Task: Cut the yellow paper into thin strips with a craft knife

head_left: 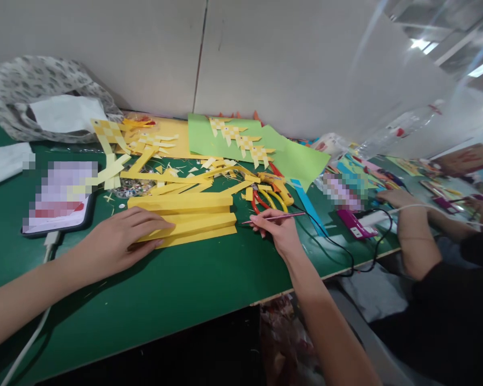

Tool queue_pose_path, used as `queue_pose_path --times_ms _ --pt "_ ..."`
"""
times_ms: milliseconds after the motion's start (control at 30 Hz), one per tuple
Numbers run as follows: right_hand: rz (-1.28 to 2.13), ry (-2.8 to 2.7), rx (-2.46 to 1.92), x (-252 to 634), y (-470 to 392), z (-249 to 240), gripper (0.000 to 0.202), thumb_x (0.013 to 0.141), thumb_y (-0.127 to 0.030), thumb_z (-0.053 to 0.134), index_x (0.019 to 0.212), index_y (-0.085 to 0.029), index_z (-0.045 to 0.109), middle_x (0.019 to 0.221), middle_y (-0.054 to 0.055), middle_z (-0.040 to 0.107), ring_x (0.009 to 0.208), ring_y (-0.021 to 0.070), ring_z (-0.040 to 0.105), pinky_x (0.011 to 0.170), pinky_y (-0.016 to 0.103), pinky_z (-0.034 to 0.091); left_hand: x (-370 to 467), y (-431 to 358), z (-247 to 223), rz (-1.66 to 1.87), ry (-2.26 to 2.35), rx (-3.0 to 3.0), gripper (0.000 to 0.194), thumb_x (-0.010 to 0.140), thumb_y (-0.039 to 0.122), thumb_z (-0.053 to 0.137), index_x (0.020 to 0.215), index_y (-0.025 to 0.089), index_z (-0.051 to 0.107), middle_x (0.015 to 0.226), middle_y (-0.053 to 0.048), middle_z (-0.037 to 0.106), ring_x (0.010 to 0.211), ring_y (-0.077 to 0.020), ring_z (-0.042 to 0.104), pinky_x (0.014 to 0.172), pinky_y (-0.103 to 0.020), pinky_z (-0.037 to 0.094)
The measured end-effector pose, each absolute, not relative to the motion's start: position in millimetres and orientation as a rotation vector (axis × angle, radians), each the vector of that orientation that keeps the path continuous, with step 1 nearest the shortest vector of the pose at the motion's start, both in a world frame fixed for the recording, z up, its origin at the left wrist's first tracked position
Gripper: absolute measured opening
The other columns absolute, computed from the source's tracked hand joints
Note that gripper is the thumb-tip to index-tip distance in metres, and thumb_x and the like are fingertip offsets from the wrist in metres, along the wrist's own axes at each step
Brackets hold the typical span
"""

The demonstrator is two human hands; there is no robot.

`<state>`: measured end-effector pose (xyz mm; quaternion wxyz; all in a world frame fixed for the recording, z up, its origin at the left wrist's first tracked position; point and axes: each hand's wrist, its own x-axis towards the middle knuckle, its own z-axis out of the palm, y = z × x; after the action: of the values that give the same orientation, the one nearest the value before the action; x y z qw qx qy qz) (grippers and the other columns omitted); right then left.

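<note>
A pleated sheet of yellow paper [197, 221] lies across the green table with raised folds. My left hand [137, 233] rests on its left end, thumb low and fingers curled over a fold, gripping it. Between the fingers of my right hand [276, 228] is a thin pink pen-like stick [287, 216]; its dark tip points left, just off the paper's right end. Whether it is a pen or a scoring tool I cannot tell. Behind the sheet lie loose yellow paper strips [177, 187], and right of them a yellow glue gun [279, 187] and red-and-yellow-handled pliers [261, 201].
Woven paper fish [245, 143] lie on green paper [298, 153] at the back. A charging phone [62, 195] sits at left, near a patterned cloth bag [44, 86]. A blue strip [309, 206] and black cable [338, 249] lie at right, beside a co-worker's arm [418, 236].
</note>
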<state>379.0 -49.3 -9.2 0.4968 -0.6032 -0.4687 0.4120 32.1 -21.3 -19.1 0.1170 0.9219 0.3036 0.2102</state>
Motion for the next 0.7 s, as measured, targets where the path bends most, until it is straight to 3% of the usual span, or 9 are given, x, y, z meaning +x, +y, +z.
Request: queue_pose_path --times_ms 233,700 --pt "0.911 -1.014 -1.421 379 -62 -6 0.021 0.057 -0.033 0.084 0.058 -0.018 0.069 0.054 0.002 0.066 0.045 0.011 0.055 0.038 0.021 0.04 32 -22 -17 0.593 0.889 2.702 0.029 0.096 0.033 0.044 0.117 0.024 0.06 0.115 -0.006 0.066 0.105 -0.0239 0.059 0.087 -0.037 0.048" --pt "1.186 -1.15 -1.389 322 -53 -5 0.025 0.058 -0.037 0.084 0.062 -0.017 0.068 0.055 0.001 0.066 0.049 0.0113 0.057 0.045 0.023 0.047 33 -21 -16 0.605 0.916 2.69 0.029 0.095 0.033 0.044 0.117 0.024 0.061 0.113 -0.006 0.067 0.105 -0.0234 0.059 0.087 -0.034 0.048"
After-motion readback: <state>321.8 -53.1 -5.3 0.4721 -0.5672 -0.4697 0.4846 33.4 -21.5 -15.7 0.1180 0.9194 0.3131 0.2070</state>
